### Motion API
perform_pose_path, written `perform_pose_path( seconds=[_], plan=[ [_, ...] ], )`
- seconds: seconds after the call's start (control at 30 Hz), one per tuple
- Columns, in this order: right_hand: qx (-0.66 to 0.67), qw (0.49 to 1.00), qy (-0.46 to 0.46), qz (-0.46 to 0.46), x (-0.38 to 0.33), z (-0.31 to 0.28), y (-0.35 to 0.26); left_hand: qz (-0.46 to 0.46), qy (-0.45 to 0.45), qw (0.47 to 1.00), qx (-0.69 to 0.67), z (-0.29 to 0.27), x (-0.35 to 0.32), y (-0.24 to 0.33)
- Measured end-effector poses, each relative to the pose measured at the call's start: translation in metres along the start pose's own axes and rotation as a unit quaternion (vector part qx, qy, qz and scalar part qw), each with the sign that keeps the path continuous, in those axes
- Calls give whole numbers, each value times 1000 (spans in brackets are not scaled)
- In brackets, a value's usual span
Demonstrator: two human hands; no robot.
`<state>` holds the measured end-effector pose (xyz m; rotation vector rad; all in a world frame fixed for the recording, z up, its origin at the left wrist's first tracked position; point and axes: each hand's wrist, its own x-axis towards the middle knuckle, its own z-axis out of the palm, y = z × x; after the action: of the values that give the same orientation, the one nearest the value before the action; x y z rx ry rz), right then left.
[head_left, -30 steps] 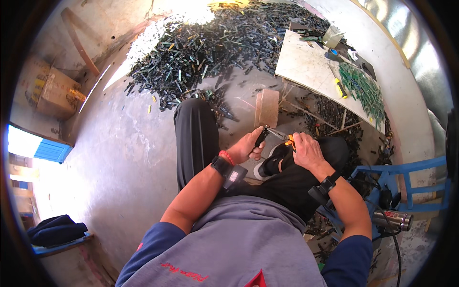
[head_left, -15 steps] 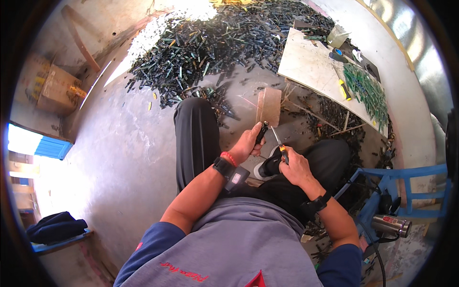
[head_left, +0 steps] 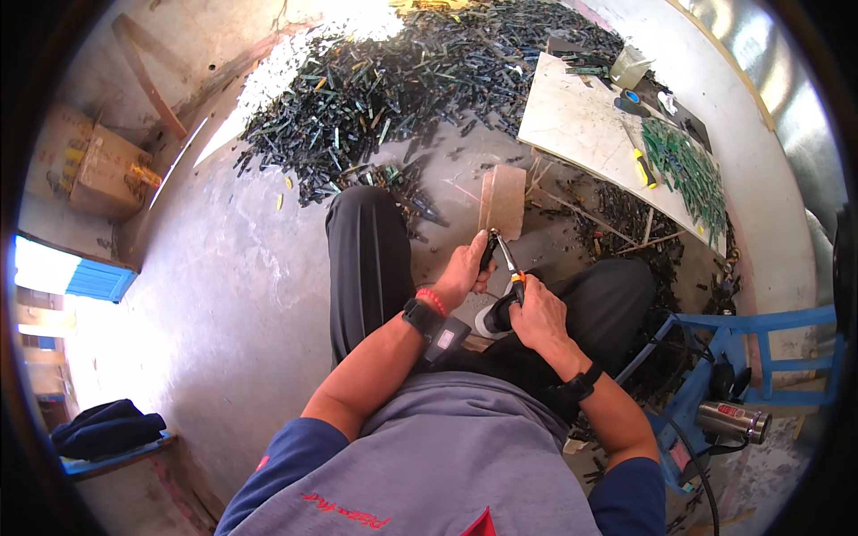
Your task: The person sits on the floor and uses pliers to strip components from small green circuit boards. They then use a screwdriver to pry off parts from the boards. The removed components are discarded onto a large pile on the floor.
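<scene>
My left hand [head_left: 461, 273] is closed around a small dark strip-like piece [head_left: 488, 255], held upright between thumb and fingers above my shoe. My right hand [head_left: 540, 314] grips a slim hand tool [head_left: 508, 258] with a yellow-and-black handle and a tapered metal end. The tool points up and left, its tip at the top of the dark piece. Whether the two touch is too small to tell. Just beyond both hands a tan brick-like block [head_left: 503, 201] stands on the floor.
A large heap of dark strips [head_left: 384, 98] covers the far floor. At right stands a low table [head_left: 572, 116] with green strips [head_left: 684, 170], a yellow cutter [head_left: 644, 169] and a clear cup [head_left: 630, 67]. A blue chair [head_left: 760, 322] and metal flask [head_left: 733, 422] are near my right arm.
My right hand has moved slightly left and down, bringing the tool's tip from beside the dark piece to its top. My left hand has barely moved.
</scene>
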<state>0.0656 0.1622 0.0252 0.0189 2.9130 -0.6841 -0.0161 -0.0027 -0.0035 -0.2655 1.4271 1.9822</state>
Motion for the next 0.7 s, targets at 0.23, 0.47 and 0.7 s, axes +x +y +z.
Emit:
perform_pose_path(
  seconds=[0.23, 0.47, 0.7],
  plan=[
    [-15, 1000, 0, 26, -2, 2, -13, 6, 36, 999, 33, 3, 1, -3],
    [-34, 999, -1, 41, 1, 11, -18, 50, 67, 995, 57, 3, 11, -17],
    [-22, 999, -11, 29, 1, 11, -19, 98, 94, 985, 108, 4, 15, -25]
  ],
)
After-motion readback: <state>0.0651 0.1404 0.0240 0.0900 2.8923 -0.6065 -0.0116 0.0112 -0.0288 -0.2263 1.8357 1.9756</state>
